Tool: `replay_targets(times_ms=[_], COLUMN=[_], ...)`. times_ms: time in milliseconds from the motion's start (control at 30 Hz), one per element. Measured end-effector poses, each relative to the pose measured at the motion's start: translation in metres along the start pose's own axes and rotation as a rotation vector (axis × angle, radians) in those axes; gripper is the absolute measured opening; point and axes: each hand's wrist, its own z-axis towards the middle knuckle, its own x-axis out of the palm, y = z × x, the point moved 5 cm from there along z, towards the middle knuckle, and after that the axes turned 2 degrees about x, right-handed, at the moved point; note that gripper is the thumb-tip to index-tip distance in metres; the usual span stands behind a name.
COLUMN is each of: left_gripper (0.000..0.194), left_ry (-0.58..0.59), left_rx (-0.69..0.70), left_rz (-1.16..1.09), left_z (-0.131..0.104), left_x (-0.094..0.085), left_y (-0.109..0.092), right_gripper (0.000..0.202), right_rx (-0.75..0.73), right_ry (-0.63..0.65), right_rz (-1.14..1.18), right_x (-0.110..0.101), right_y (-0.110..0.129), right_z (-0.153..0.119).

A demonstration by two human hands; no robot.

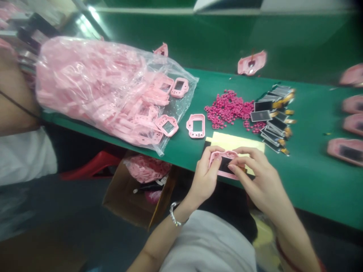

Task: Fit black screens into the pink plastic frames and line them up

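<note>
Close to the front edge of the green table, my left hand point(206, 174) is closed on the left side of a pink camera-shaped plastic shell point(227, 174). A dark display screen point(226, 164) with an orange ribbon end lies in the shell's opening. My right hand point(256, 170) is closed at the right side, its thumb and fingers pinching at the screen and shell edge; the exact grip is partly hidden. Under both hands lies a yellow pad point(241, 140). Left of it, one more pink shell point(196, 126) rests on the table.
A clear bag of pink shells point(93, 83) spreads over the left. Beyond the pad sit a pile of small magenta buttons point(227, 107) and stacked screens point(273, 122). Assembled shells point(347, 150) line the right. A cardboard box point(119, 192) stands below; a person's arm point(17, 90) is at far left.
</note>
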Motion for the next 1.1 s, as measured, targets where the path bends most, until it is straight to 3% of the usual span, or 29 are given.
replay_targets(times_ms=[367,533,567,633,700,767,900,1000,1100], left_gripper=[0.011,0.009,0.008,0.019,0.028,0.024,0.018,0.027,0.033], left_ry=[-0.019,-0.035,-0.053,-0.097,-0.157,-0.215,-0.236,-0.193,-0.165], left_rx=[-0.012,-0.027,-0.035,-0.056,-0.064,-0.06,-0.058,-0.047,-0.045], left_rz=[-0.002,-0.016,-0.004,0.013,0.003,-0.022,-0.108,-0.154,-0.161], left_z=[-0.002,-0.001,0.0,0.001,0.001,0.002,0.001,-0.001,-0.003], left_x=[-0.002,-0.002,-0.004,-0.01,-0.018,-0.025,-0.033,-0.033,-0.034], left_y=[0.001,0.003,0.004,0.007,0.01,0.013,0.015,0.011,0.007], right_gripper=[0.011,0.008,0.017,0.037,0.038,0.028,0.018,0.016,0.015], right_rx=[0.015,0.025,0.063,0.162,0.201,0.146,0.089,0.049,0.054], right_ry=[-0.002,-0.113,-0.132,-0.169,-0.222,-0.235,-0.105,-0.068,-0.095], right_rz=[-0.01,-0.098,-0.048,0.1,0.113,-0.075,-0.327,-0.292,-0.116], right_x=[0.003,0.007,0.006,0.001,-0.004,-0.001,0.03,0.041,0.021], right_y=[0.001,0.003,-0.001,-0.014,-0.026,-0.032,-0.04,-0.039,-0.036], right_z=[0.002,-0.003,-0.001,0.009,0.029,0.057,0.102,0.109,0.099])
